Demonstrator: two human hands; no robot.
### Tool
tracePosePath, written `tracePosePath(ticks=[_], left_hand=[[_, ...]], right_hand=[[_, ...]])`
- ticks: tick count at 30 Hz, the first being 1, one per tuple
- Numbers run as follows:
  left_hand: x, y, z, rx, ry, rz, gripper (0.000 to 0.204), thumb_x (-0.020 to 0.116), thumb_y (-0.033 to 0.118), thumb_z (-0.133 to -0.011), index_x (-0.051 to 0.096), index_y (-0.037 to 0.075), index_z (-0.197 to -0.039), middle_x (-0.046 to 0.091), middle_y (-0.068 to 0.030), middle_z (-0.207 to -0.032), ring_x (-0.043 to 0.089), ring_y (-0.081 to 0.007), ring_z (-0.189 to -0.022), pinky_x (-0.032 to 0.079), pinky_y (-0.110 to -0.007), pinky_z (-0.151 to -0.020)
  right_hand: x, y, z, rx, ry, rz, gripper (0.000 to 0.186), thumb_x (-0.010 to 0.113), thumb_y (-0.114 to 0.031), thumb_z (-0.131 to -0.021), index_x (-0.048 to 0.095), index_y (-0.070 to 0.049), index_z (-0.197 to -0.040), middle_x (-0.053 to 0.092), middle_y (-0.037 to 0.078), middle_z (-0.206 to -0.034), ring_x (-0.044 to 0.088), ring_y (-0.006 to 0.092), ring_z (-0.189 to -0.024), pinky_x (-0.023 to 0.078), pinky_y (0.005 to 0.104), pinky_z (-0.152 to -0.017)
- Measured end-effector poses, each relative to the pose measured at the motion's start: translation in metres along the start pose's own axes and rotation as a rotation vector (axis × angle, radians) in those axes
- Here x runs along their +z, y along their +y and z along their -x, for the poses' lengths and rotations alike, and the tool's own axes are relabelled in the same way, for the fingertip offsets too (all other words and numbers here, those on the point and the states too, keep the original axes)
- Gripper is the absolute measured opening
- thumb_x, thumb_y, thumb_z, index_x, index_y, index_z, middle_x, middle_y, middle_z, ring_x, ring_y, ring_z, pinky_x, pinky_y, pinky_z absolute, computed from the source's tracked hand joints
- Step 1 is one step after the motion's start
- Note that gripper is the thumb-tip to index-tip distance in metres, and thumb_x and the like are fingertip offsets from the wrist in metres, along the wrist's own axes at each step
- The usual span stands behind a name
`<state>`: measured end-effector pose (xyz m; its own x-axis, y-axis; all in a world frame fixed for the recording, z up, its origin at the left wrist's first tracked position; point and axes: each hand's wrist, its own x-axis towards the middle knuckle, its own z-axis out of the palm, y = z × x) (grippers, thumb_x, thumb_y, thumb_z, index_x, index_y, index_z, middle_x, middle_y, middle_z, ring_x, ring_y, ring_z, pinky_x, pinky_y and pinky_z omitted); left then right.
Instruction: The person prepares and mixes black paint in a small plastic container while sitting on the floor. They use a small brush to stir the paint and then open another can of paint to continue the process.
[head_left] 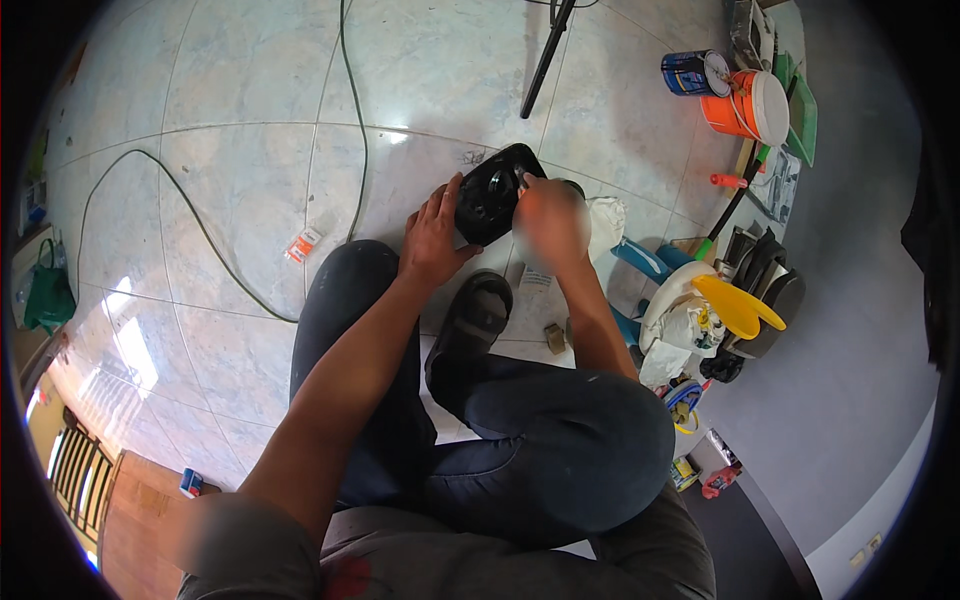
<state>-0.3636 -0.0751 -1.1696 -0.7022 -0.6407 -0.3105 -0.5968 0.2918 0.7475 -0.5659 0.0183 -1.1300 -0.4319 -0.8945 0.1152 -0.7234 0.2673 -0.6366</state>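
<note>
Your left hand (pixel 435 235), thumb and fingers apart, rests along the left edge of the glossy black, rounded-rectangular plastic object (pixel 485 205) — it lies on the pale marbled tile floor (pixel 240 170). Your right hand (pixel 553 225) is at its right edge, blurred — I cannot tell its grip. Toward the floor's far right corner stands an orange white-topped bucket (pixel 735 112).

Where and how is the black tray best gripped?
Probably the left edge of the black tray, coming from the left: the left hand lies there, fingers along its rounded rim, while the right hand covers part of the opposite side.
</note>
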Motion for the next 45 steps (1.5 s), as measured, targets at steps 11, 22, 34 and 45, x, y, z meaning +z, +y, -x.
tracePosePath(ticks=[11,22,34,45], left_hand=[[-0.002,-0.002,0.001,-0.063,-0.089,0.024,0.127,0.099,0.023,-0.074,0.019,0.019,-0.173,0.046,-0.0159,-0.164,0.047,-0.0363,-0.151,0.039,-0.053,-0.122],[0.0,-0.006,0.003,-0.01,-0.01,0.011,0.13,0.101,0.018,-0.065,0.026,0.012,-0.171,0.052,-0.0178,-0.159,0.052,-0.0417,-0.143,0.046,-0.054,-0.113],[-0.003,0.001,-0.001,-0.073,-0.107,0.015,0.127,0.099,0.022,-0.073,0.02,0.018,-0.173,0.045,-0.0151,-0.165,0.048,-0.0369,-0.15,0.041,-0.054,-0.121],[-0.006,0.002,-0.001,-0.091,-0.111,0.026,0.129,0.1,0.023,-0.072,0.02,0.019,-0.173,0.047,-0.0143,-0.164,0.049,-0.0365,-0.15,0.041,-0.054,-0.12]], right_hand=[[0.006,0.0,-0.007,-0.042,0.075,0.08,0.022,0.074,-0.011,-0.097,0.075,0.003,-0.113,0.075,0.021,-0.097,0.075,0.0343,-0.081,0.06,0.0407,-0.072],[0.004,0.0,-0.004,0.279,0.059,-0.141,0.021,0.074,-0.01,-0.097,0.074,0.004,-0.113,0.074,0.021,-0.096,0.075,0.0319,-0.076,0.058,0.0389,-0.068],[0.043,0.001,0.021,0.297,0.027,-0.442,0.016,0.076,-0.006,-0.097,0.073,0.004,-0.109,0.074,0.016,-0.081,0.073,0.019,-0.067,0.056,0.0308,-0.063],[0.027,-0.019,0.015,0.182,-0.109,-0.385,0.017,0.074,-0.006,-0.097,0.074,0.003,-0.111,0.074,0.016,-0.092,0.073,0.0229,-0.072,0.057,0.0321,-0.064]])
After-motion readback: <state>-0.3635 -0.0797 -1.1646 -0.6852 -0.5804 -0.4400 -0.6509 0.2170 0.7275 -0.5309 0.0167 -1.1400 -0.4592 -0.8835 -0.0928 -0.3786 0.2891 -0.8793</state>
